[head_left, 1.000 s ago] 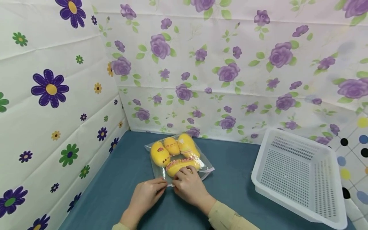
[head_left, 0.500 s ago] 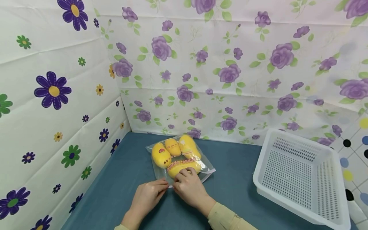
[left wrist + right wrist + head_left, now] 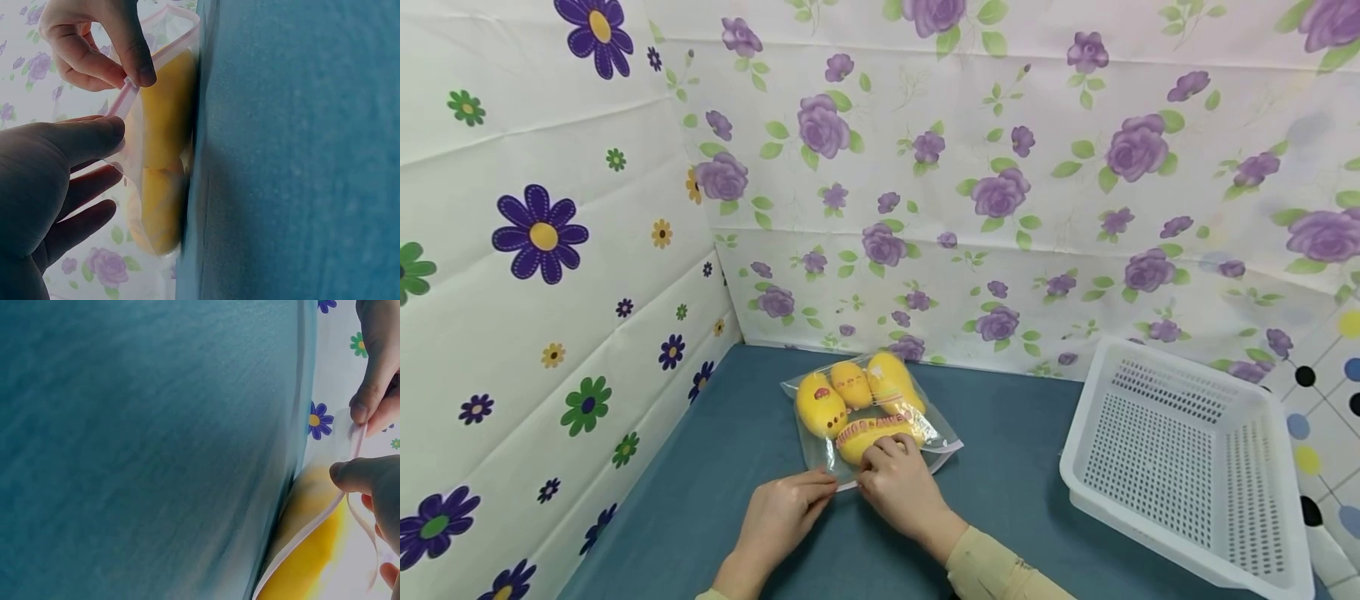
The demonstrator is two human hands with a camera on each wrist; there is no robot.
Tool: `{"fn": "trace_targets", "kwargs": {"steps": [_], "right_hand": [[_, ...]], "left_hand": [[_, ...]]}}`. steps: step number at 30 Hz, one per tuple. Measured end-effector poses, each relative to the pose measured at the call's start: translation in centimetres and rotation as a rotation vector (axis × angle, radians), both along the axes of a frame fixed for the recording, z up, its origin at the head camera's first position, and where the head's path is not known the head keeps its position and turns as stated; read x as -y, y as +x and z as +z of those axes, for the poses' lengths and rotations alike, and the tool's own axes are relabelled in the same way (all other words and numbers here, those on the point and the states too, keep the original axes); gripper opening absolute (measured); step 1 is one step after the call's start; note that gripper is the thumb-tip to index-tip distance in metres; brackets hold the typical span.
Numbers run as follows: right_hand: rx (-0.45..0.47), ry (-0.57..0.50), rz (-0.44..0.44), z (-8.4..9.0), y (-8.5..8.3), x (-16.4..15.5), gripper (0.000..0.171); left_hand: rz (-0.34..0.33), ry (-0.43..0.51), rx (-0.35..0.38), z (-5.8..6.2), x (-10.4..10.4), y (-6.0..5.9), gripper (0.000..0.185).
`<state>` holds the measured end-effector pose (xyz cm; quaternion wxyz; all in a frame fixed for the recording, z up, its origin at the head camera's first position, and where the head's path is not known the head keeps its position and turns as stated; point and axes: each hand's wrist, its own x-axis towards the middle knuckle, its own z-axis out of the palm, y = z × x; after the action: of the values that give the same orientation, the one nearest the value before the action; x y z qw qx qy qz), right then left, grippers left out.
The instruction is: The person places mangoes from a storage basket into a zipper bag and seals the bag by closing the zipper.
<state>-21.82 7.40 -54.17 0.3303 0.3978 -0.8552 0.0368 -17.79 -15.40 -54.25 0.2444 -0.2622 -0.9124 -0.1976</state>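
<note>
- Since a second ago the right hand (image 3: pixel 901 492) has crept a little to the right along the pink zip strip (image 3: pixel 128 97), while the left hand (image 3: pixel 782 515) has hardly shifted.
- Both hands work the near edge of the clear zip bag (image 3: pixel 868 412), which lies flat on the blue table (image 3: pixel 1000 508) towards its back edge, close to the flowered back wall (image 3: pixel 1000 208).
- Inside the bag are yellow toy fruits (image 3: pixel 820 404), packed side by side.
- Right hand: thumb and forefinger pinch the strip.
- Left hand: fingertips nip the strip's end at the bag's near left corner, anchoring it.
- To do this well, I judge, keep the left pinch firm, slide the right pinch steadily along the strip, and press both tracks together so no gap stays.
- At the table's right edge a white perforated basket (image 3: pixel 1187 467) stands well apart from the bag.
</note>
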Motion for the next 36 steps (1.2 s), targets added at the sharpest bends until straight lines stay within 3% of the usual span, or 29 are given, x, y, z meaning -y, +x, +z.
{"fn": "trace_targets", "kwargs": {"steps": [11,36], "right_hand": [[0.064,0.017,-0.049,0.6,-0.3,-1.1,0.006],[0.117,-0.015,-0.071,0.1,-1.1,-3.5,0.008]], "left_hand": [[0.036,0.004,0.028,0.1,0.3,-0.1,0.023],[0.110,-0.013,0.052,0.1,1.7,0.3,0.022]]}}
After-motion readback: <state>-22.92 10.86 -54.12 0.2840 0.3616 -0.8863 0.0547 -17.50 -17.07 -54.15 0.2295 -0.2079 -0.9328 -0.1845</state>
